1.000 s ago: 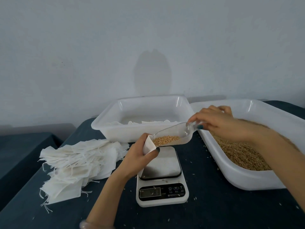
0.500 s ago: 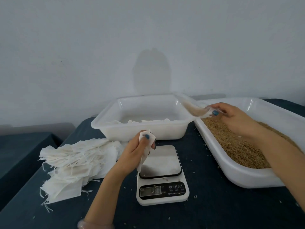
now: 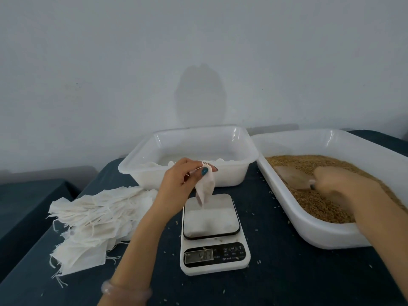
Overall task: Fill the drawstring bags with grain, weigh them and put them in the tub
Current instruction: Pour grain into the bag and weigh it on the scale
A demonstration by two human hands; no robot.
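1. Drawstring bag (image 3: 205, 191) hangs limp from the left hand (image 3: 185, 180), just above the platform of the scale; the grip pinches its top edge between thumb and fingers.
2. Kitchen scale (image 3: 212, 219) sits mid-table (image 3: 287, 272), its display unreadable.
3. White tub (image 3: 231, 175), with white bags inside, stands at 12 o'clock from the scale.
4. Grain tub (image 3: 320, 235) lies at 2 o'clock; there the blurred right hand (image 3: 344, 186) meets the scoop (image 3: 291, 176) handle, and I cannot tell its grip.
5. Empty bags (image 3: 95, 219) are piled at 9 o'clock.

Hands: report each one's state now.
Left hand: pinches a drawstring bag over the scale.
Right hand: blurred, grips the scoop in the grain.
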